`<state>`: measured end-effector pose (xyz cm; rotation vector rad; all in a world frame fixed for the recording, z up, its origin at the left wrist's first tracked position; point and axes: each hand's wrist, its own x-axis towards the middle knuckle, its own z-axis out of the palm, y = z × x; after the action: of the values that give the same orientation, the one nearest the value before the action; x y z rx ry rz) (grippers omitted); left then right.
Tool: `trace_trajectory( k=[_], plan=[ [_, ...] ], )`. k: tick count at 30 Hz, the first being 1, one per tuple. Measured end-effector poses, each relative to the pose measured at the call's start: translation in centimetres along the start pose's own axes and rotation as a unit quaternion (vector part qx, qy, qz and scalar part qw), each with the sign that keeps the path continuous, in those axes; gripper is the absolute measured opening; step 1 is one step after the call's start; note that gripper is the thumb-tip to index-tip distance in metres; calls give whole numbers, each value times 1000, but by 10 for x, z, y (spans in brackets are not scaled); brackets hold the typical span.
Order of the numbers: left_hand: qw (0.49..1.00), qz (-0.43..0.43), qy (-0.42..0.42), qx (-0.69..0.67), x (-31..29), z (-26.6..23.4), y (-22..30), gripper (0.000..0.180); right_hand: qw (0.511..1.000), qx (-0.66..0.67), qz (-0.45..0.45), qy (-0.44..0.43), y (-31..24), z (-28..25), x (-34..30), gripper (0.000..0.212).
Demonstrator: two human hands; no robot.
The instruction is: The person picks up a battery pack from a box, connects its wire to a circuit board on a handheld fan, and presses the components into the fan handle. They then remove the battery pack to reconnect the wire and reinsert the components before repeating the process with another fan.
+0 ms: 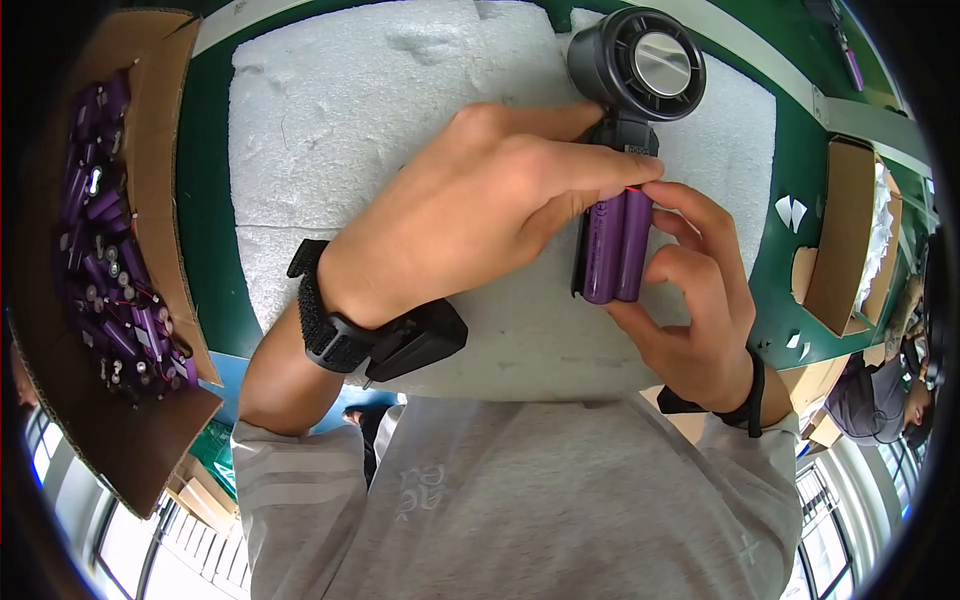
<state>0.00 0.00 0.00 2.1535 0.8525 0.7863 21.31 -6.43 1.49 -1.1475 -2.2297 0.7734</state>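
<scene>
Gripping a black handheld fan (pixel 640 75) and two purple batteries (pixel 602 245) with both hands, over a foam slab (pixel 350 130)

Held above the right half of the foam slab, with round, silver-centred head at the slab's far edge and open handle (pixel 578 265) toward its near edge. Along that handle, both batteries side by side, with a touch of red at the upper ends.

Clamped around the fan's neck with the left hand (pixel 510 180), reaching in across the middle of the slab, index finger laid over the neck and thumb bent in at the battery tops. Cannot tell where the hidden left fingers rest. Closed on the batteries with the right hand (pixel 712 310), over the slab's right side, thumb at the lower ends and index fingertip near the upper ones.

Wearing a black strap (pixel 335 340) with a black case (pixel 420 340) on the left wrist, over the slab's near left part, and a black band (pixel 745 400) on the right wrist, off its near right corner.

Left of the slab, in a large cardboard box (pixel 160 170), many heaped purple cells (pixel 105 230). Right of the slab, on a green table (pixel 205 150), white scraps (pixel 784 210) and a smaller cardboard box (pixel 840 230) with white filling (pixel 880 235).
</scene>
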Motion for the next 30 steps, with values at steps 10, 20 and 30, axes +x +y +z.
trace_trajectory(
  k=[10, 20, 30],
  plan=[
    [996, -56, -17, -64, 2, -2, 6, 50, 999, 38, 29, 20, -3, 1, 8, 59],
    [997, -52, -20, -57, 5, -1, 7, 55, 998, 35, 50, 11, -2, -4, 13, 64],
    [992, -96, -37, -68, 0, -1, 6, 56, 994, 71, 74, 22, -2, 4, 14, 78]
  ],
)
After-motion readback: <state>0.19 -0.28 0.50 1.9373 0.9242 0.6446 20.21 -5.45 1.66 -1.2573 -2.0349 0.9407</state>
